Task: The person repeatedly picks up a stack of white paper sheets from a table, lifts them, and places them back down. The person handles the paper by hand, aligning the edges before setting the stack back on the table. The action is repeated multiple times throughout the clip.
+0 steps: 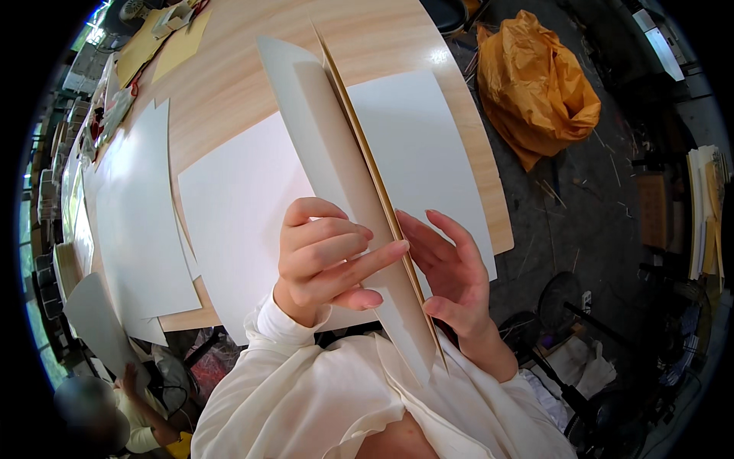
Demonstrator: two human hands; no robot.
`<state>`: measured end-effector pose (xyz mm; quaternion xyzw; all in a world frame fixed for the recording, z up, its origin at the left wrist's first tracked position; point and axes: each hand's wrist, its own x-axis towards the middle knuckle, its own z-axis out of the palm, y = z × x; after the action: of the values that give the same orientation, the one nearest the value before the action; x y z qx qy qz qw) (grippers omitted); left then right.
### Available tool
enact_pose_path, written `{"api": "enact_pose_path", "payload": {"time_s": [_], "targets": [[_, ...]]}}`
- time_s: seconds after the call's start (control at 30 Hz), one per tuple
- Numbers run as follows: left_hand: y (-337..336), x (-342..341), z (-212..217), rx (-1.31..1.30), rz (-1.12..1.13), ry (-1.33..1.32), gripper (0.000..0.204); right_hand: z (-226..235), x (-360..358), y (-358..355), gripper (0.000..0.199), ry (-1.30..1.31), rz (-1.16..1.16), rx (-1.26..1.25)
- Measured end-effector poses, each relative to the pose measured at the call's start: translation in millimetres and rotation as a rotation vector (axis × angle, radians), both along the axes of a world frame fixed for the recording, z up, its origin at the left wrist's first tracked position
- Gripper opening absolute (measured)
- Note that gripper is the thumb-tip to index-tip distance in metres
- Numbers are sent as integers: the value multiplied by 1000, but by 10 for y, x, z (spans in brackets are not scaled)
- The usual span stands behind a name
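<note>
A long white board [338, 154] with a gold-brown edge stands on its side between my hands, slanting from the far left down to my shirt. It looks folded or doubled, with a narrow gap along the edge. My left hand [321, 256] lies across its left face, fingers mostly curled, with one finger reaching to the gold-brown edge. On the other side, my right hand [456, 275] has its fingers spread and its thumb close to that edge; whether it touches is hard to see. Beneath lies a large white sheet [229, 195] on the table.
More white sheets [138, 222] cover the left of the wooden table [229, 46]. Yellow card [183, 50] lies at the far left. An orange bag [531, 92] sits on the floor at right, near a chair-like black frame [569, 306]. Another person [145, 413] handles a sheet at lower left.
</note>
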<state>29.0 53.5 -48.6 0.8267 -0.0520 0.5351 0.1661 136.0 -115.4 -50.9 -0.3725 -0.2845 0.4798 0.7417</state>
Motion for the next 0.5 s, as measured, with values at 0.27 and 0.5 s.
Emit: {"api": "enact_pose_path", "payload": {"time_s": [0.27,0.5], "targets": [[-2,-1,0,12,2,-5,46,21,-4,-10,87,24,1,-12],[4,-20,6,29,-6,23,50,29,1,-10,86,49,8,-9]]}}
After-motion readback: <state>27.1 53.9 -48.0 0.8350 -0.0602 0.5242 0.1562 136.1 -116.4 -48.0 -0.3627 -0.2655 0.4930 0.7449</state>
